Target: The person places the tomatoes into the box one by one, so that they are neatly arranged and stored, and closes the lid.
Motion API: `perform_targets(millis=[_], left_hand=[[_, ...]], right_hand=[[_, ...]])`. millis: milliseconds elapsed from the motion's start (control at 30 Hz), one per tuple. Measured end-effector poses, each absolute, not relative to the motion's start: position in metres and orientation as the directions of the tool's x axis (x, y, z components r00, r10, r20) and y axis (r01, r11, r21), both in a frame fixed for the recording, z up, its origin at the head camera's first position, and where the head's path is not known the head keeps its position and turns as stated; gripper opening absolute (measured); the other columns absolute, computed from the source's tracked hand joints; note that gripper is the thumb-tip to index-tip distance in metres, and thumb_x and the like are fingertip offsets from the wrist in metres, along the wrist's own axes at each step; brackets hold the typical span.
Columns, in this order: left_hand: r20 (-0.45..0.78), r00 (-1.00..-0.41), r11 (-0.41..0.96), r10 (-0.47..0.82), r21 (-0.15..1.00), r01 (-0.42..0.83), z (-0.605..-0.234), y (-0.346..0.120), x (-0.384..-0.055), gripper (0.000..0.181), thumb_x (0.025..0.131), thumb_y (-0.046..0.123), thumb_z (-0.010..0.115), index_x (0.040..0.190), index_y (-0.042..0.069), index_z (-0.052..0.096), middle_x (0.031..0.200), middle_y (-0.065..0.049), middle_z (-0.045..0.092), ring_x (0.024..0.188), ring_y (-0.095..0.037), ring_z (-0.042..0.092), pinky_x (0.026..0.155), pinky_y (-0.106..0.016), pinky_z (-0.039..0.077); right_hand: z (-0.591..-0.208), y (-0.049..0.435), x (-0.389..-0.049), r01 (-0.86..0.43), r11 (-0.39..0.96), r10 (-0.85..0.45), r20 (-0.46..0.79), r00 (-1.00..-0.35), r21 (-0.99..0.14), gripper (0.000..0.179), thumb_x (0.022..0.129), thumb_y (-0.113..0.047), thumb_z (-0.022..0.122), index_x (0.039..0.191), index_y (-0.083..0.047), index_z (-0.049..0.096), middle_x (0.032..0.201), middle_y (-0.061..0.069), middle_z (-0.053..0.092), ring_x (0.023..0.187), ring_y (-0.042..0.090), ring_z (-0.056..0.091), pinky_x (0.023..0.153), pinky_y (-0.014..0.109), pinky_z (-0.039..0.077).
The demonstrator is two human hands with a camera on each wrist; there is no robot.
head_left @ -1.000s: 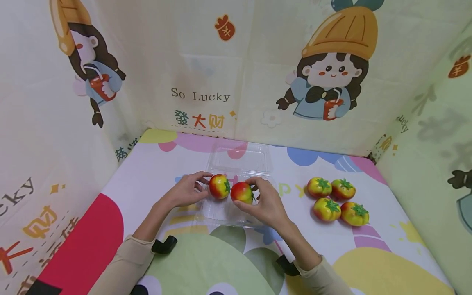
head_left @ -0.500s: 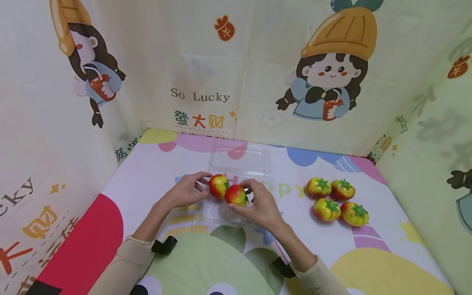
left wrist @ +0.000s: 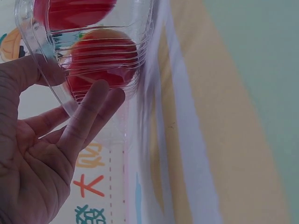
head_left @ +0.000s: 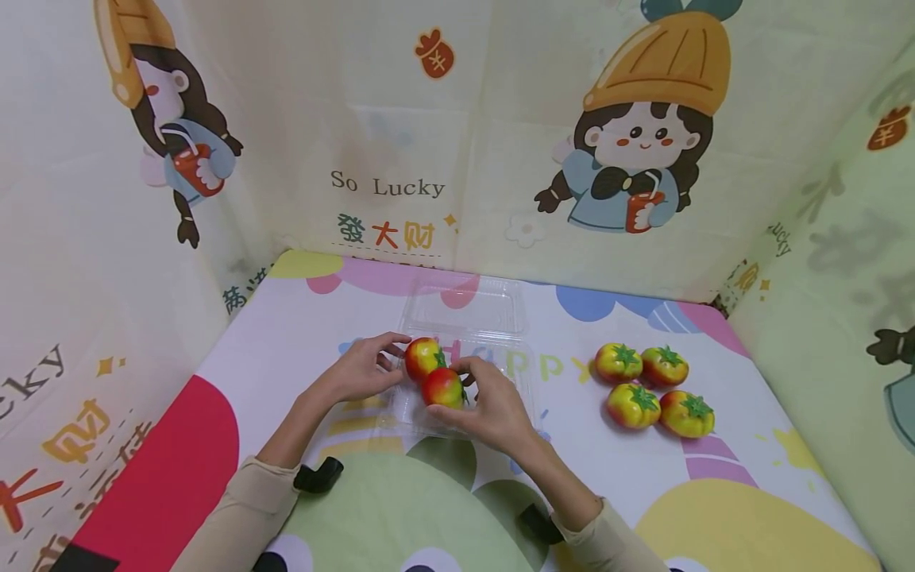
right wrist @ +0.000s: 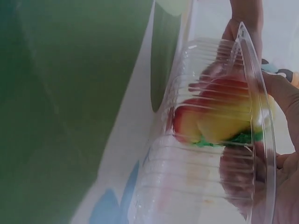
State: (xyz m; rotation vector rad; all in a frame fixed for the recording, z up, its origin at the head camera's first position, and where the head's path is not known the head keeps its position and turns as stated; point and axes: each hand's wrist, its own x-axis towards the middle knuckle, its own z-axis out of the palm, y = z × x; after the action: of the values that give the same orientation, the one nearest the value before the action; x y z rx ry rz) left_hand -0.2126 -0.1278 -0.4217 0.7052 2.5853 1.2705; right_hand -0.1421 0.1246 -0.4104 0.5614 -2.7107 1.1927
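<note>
A clear plastic box (head_left: 411, 419) lies open on the table, its hinged lid (head_left: 493, 311) folded back. Inside its left side sits a red-and-yellow tomato (head_left: 422, 357) with a green calyx. My left hand (head_left: 360, 369) holds the box's left rim; in the left wrist view fingers (left wrist: 96, 95) lie against the ribbed outer wall. My right hand (head_left: 493, 405) pinches a second tomato (head_left: 441, 389) between thumb and fingers, low over the box, in front of the first one. Through the box wall in the right wrist view, the held tomato (right wrist: 226, 112) overlaps the other.
Several more tomatoes (head_left: 634, 407) with green star-shaped tops stand in a cluster to the right of the box. A patterned cloth (head_left: 372, 508) covers the table. Printed fabric walls (head_left: 300, 119) close off the back and both sides.
My right hand has moved left and toward me, taking its tomato from beside the other one to in front of it. The left hand and the cluster have stayed put.
</note>
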Motion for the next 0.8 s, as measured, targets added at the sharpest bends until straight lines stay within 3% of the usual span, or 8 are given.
perform_targets(millis=[367, 800], left_hand=[[0.031, -0.878, 0.536, 0.478, 0.781, 0.32, -0.421, -0.127, -0.213, 0.056, 0.091, 0.011, 0.068, 0.144, 0.004, 0.053, 0.124, -0.019, 0.068, 0.098, -0.026, 0.07, 0.084, -0.038, 0.062], [0.041, -0.876, 0.515, 0.481, 0.795, 0.321, -0.422, -0.128, -0.213, 0.052, 0.092, 0.014, 0.06, 0.143, 0.003, 0.055, 0.123, -0.019, 0.068, 0.096, -0.025, 0.071, 0.082, -0.039, 0.062]], right_hand=[[-0.412, 0.112, -0.139, -0.321, 0.643, -0.3, 0.158, -0.941, -0.695, 0.061, 0.077, -0.049, 0.086, 0.123, -0.017, 0.061, 0.109, -0.006, 0.066, 0.096, 0.014, 0.061, 0.077, 0.029, 0.059], [-0.412, 0.108, -0.141, -0.334, 0.64, -0.347, 0.127, -0.929, -0.692, 0.057, 0.079, -0.048, 0.085, 0.12, -0.015, 0.061, 0.105, -0.005, 0.069, 0.089, 0.013, 0.063, 0.071, 0.023, 0.055]])
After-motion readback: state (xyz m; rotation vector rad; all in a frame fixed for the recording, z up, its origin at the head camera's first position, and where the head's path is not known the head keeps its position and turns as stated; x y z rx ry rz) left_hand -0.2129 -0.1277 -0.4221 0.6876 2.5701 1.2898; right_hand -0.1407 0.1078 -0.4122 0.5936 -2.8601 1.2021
